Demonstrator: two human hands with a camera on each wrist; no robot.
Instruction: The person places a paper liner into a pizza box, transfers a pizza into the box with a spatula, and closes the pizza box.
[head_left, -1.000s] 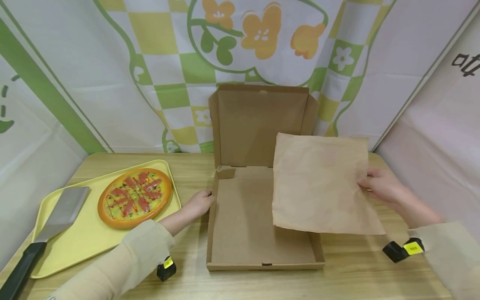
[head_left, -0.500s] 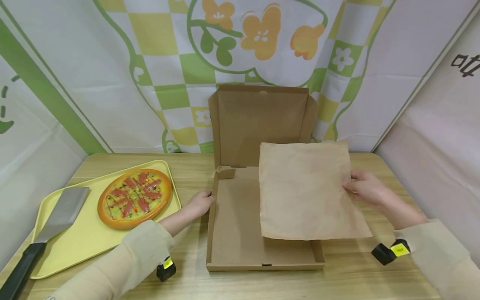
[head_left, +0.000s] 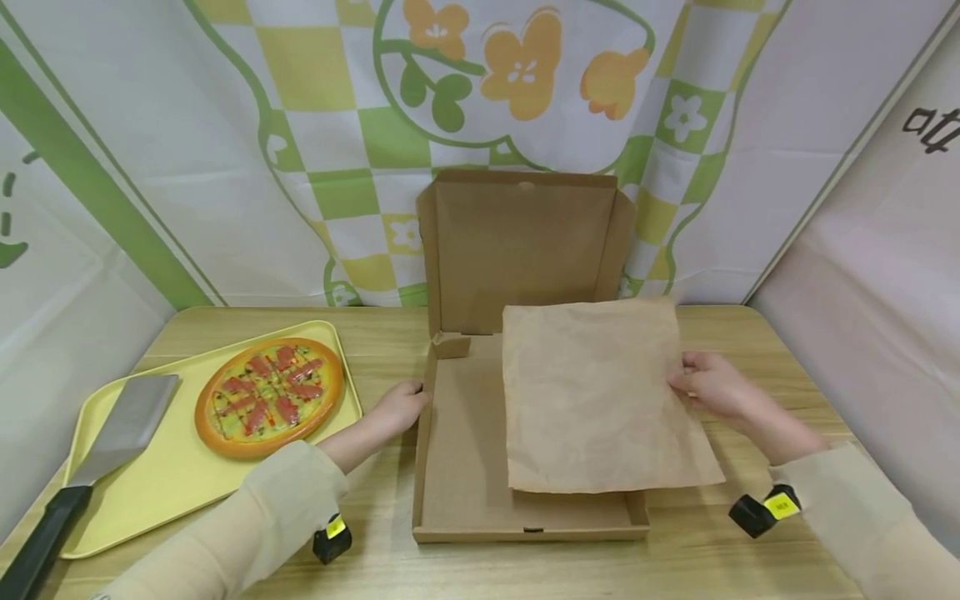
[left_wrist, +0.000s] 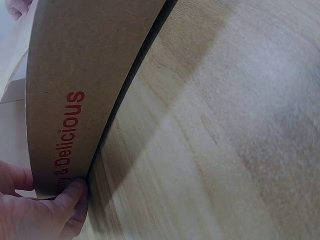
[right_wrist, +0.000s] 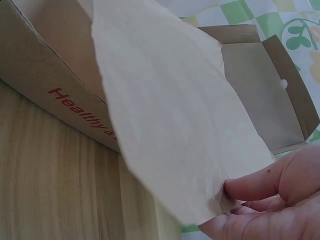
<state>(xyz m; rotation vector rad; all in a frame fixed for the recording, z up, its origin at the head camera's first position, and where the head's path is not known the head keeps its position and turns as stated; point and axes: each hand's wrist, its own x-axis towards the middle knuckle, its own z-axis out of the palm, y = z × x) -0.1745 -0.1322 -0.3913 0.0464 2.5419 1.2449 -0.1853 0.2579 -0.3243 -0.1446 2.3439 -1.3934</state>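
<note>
A cardboard pizza box (head_left: 463,450) stands with its lid raised at the back. My left hand (head_left: 399,405) grips the box's left side wall; in the left wrist view thumb and fingers (left_wrist: 70,202) pinch that wall, which bears red lettering. My right hand (head_left: 712,385) pinches a square sheet of brown paper (head_left: 588,396) by its right edge. The sheet hangs over the right part of the box and overhangs its right wall. In the right wrist view the paper (right_wrist: 170,105) slopes from the pinching thumb and fingers towards the box.
On the left, a yellow tray (head_left: 180,479) bears a pizza (head_left: 273,398) with red toppings. A wide metal spatula (head_left: 127,429) with a black handle lies across the tray's left side. Behind the wooden table (head_left: 525,571) hangs a patterned curtain (head_left: 337,133).
My right hand has moved left and slightly towards me, carrying the paper further over the box. The left hand has stayed on the box wall.
</note>
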